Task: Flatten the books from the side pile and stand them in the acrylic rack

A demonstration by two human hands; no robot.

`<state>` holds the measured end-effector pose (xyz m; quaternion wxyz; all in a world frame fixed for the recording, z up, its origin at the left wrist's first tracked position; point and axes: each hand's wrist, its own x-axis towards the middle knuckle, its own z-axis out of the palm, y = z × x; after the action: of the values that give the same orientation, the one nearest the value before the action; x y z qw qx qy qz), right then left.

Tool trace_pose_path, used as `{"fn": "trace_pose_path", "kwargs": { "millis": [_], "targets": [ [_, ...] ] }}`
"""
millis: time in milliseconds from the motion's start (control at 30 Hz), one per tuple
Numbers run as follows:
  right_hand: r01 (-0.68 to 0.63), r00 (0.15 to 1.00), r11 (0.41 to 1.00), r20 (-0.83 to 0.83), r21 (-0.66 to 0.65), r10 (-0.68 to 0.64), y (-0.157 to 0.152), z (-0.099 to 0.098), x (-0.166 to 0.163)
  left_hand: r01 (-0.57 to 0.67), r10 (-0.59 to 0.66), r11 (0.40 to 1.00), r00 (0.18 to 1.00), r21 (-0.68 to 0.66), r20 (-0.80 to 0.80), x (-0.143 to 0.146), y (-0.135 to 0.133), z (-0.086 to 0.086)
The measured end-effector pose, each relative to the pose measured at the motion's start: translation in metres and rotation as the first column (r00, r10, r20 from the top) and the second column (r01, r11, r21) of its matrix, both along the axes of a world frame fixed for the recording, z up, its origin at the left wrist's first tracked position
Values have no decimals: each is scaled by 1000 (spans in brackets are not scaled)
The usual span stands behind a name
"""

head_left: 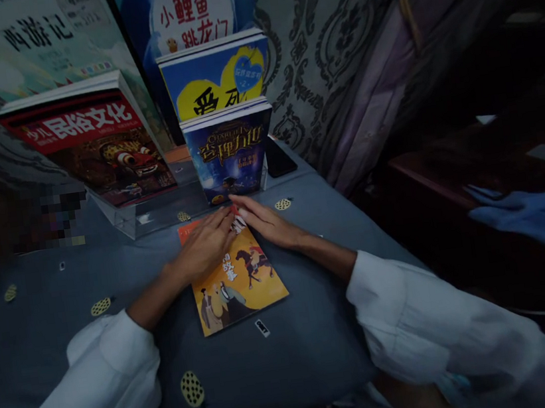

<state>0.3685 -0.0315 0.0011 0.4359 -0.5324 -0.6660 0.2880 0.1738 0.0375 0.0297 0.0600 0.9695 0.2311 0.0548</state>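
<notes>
A thin orange-yellow book (237, 282) with a horse rider and robed figures on its cover lies flat on the table. My left hand (209, 239) rests palm down across its upper part, fingers stretched out and covering some of the title. My right hand (267, 221) lies by the book's upper right edge with its fingers extended. The fingertips of both hands come close together near the top of the book, and neither hand is closed around anything. Just beyond them stands a dark blue book (230, 152), propped upright.
Behind it stands a blue-and-yellow book (219, 80). A red-covered book (104, 146) leans on a clear stand (126, 220) at left. A dark phone (280, 158) lies beside the upright books. The cloth-covered table (323, 358) ends at right, with a blue cloth (530, 217) beyond.
</notes>
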Motion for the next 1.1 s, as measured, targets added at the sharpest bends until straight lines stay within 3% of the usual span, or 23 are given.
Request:
{"fn": "trace_pose_path", "kwargs": {
  "millis": [133, 333, 567, 733, 867, 1100],
  "targets": [
    [41, 992, 999, -115, -29, -44, 3, 0, 3, 41, -41, 999, 998, -4, 53, 14, 5, -7],
    [70, 993, 997, -98, -38, -73, 3, -1, 3, 63, -65, 998, 987, 19, 144, 13, 10, -16],
    [82, 979, 996, -187, -23, -85, -32, 0, -6, 114, -110, 993, 971, -6, 212, 9, 12, -19],
    [73, 997, 997, -22, 2, -73, -63, 8, -9, 141, -134, 990, 968, -18, 213, 7, 11, -15],
    [70, 991, 997, 113, 13, -71, -68, 10, -9, 138, -132, 990, 968, -13, 213, 8, 10, -15],
    [53, 995, 997, 87, 54, -58, -64, 11, -7, 188, -181, 982, 962, -19, 204, 5, 7, -14]
  ]
}}
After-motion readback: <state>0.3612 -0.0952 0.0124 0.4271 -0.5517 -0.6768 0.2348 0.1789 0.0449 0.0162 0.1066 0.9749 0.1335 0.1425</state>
